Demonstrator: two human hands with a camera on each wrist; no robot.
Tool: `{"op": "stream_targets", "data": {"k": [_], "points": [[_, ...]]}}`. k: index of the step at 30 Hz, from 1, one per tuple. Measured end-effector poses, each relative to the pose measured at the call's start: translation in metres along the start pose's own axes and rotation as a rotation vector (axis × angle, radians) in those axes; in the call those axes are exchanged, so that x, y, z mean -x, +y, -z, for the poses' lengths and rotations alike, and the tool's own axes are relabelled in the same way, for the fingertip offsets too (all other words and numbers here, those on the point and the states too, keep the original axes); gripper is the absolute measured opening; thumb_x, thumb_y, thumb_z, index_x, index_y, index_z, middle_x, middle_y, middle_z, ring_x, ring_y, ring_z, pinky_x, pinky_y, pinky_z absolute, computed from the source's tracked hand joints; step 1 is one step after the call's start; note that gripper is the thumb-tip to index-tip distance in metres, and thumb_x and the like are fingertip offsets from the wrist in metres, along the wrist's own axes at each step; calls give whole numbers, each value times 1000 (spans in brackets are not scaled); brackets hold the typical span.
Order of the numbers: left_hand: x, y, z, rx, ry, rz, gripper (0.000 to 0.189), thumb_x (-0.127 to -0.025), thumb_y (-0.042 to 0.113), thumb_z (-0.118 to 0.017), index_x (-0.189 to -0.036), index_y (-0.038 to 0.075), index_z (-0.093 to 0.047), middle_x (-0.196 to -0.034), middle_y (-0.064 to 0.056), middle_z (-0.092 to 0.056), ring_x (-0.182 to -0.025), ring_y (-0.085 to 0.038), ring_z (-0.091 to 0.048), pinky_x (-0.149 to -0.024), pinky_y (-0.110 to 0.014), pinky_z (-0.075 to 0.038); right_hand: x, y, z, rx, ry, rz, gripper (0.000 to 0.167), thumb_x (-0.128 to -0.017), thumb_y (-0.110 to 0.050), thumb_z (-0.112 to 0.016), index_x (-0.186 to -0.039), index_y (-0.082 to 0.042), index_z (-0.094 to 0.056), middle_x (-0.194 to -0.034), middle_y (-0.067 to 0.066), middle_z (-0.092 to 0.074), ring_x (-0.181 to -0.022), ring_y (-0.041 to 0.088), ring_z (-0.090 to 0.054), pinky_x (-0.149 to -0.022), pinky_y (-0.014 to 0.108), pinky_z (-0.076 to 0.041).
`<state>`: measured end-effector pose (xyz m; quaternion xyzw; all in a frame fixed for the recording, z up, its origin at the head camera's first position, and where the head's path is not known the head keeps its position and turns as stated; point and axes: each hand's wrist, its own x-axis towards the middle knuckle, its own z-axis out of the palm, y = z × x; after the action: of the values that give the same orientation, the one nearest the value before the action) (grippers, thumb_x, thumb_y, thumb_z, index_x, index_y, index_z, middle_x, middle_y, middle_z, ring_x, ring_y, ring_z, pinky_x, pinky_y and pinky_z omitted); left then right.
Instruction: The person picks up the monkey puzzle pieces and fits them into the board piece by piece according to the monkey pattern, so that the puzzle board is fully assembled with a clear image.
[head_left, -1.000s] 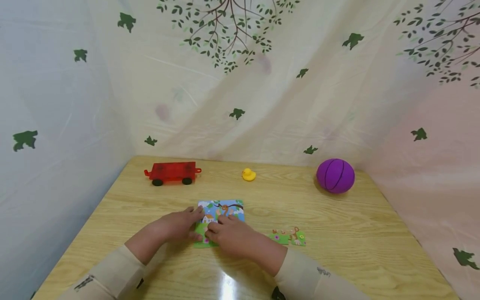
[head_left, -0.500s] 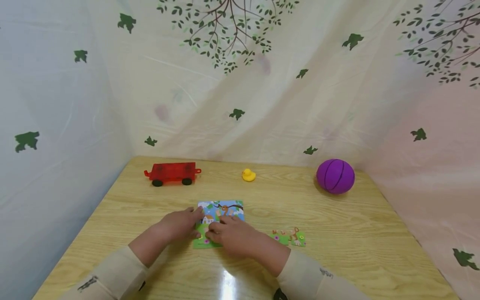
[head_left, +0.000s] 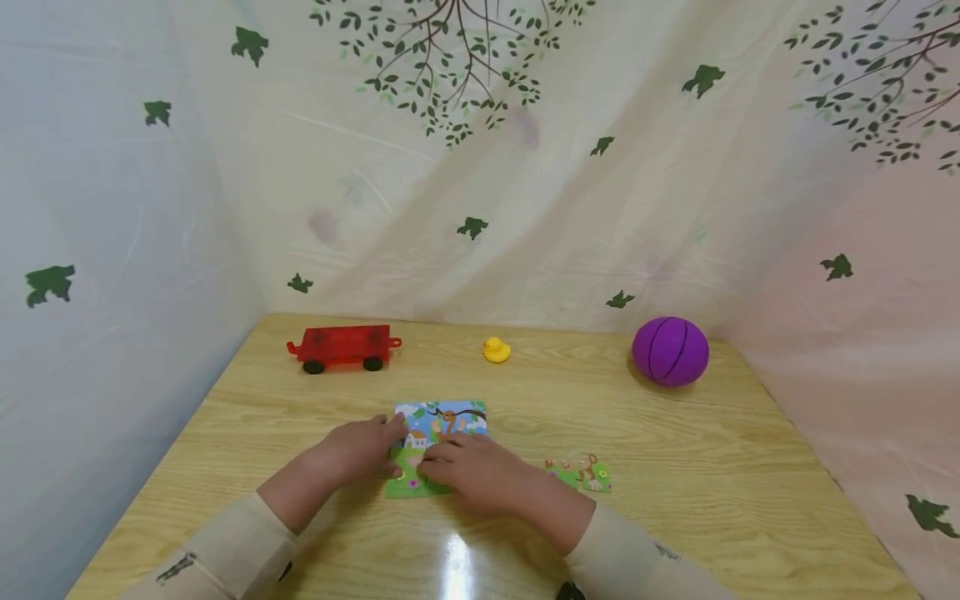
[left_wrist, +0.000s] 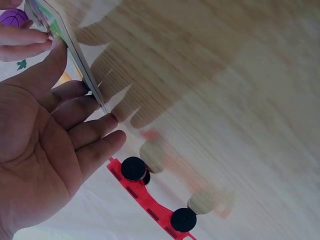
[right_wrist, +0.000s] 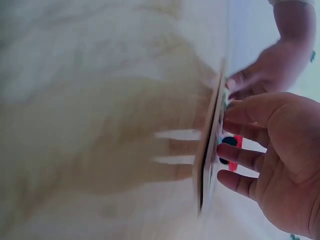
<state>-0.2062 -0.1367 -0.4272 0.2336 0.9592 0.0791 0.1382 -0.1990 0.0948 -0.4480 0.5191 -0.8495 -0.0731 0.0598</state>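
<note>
A picture puzzle (head_left: 467, 410) with blue sky, a little house and green grass lies flat on the wooden table. My left hand (head_left: 363, 450) rests along its left edge; in the left wrist view the thumb is on the board and the extended fingers reach along its side (left_wrist: 80, 65). My right hand (head_left: 480, 471) lies over the lower right part of the puzzle, hiding it. In the right wrist view, its fairly straight fingertips touch the puzzle's top, close to my left hand (right_wrist: 272, 67). Right of my right wrist lies a green puzzle strip (head_left: 570, 475) with a monkey on it.
A red toy wagon (head_left: 347, 344) stands at the back left of the table (head_left: 712, 500). A yellow rubber duck (head_left: 497, 350) sits at the back middle, and a purple ball (head_left: 670, 352) at the back right. Leaf-printed cloth (head_left: 420, 275) surrounds the table's back and sides.
My right hand has slid slightly right across the puzzle, showing more of its middle and covering a little more of the strip's left end. My left hand has barely moved.
</note>
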Motion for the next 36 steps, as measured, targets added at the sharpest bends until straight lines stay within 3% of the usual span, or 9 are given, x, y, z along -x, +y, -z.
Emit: {"op": "stream_targets", "data": {"k": [2,5,10,15,19,24,29,36], "points": [[0,0,0,7,-8,9,60,-87,33,-73,-137,5,-53,-146,-23,-48,-128,-44,-50,-96,-59,-47,6,6,0,-55,25,-31,42,-95,-17,-57,-137,-26,-57,-134,-6,-57,-121,17,-54,-96,33,-50],[0,0,0,21,-18,22,63,-88,33,-73,-140,5,-51,-147,-23,-46,-130,-45,-48,-99,-59,-45,17,18,5,-140,-2,-109,41,-97,-20,-58,-138,-22,-56,-131,-4,-58,-118,16,-54,-93,34,-50],[0,1,1,27,-30,33,64,-88,33,-72,-141,6,-49,-148,-23,-45,-133,-45,-46,-101,-60,-43,40,39,17,-267,-109,-282,37,-95,-20,-61,-132,-16,-59,-125,0,-61,-117,20,-55,-97,39,-48],[-1,1,2,26,-38,43,66,-89,34,-72,-143,5,-48,-148,-23,-45,-132,-44,-47,-102,-60,-43,65,55,27,-374,-244,-485,36,-87,-26,-74,-119,-13,-63,-110,0,-62,-103,19,-57,-90,39,-50],[0,1,3,20,-38,41,67,-89,34,-72,-143,4,-47,-147,-24,-45,-131,-44,-48,-102,-60,-43,83,60,30,-398,-351,-589,40,-78,-29,-83,-108,-14,-61,-98,-3,-56,-93,17,-52,-82,38,-49],[1,1,4,23,-35,33,65,-89,33,-72,-142,4,-48,-148,-24,-44,-132,-45,-47,-102,-60,-42,89,61,25,-423,-376,-614,36,-75,-23,-85,-95,-16,-56,-91,-3,-50,-87,17,-47,-76,37,-46],[1,1,2,32,-51,47,65,-89,34,-71,-144,7,-47,-150,-21,-43,-134,-43,-45,-104,-59,-41,86,58,22,-396,-359,-580,29,-78,-16,-82,-86,-14,-54,-83,-2,-47,-77,16,-45,-69,34,-42],[1,0,0,31,-52,49,66,-90,35,-71,-145,7,-47,-150,-22,-43,-134,-43,-45,-104,-58,-42,80,55,16,-352,-325,-535,25,-77,-18,-79,-87,-15,-56,-83,-4,-47,-76,15,-45,-69,33,-43]]}}
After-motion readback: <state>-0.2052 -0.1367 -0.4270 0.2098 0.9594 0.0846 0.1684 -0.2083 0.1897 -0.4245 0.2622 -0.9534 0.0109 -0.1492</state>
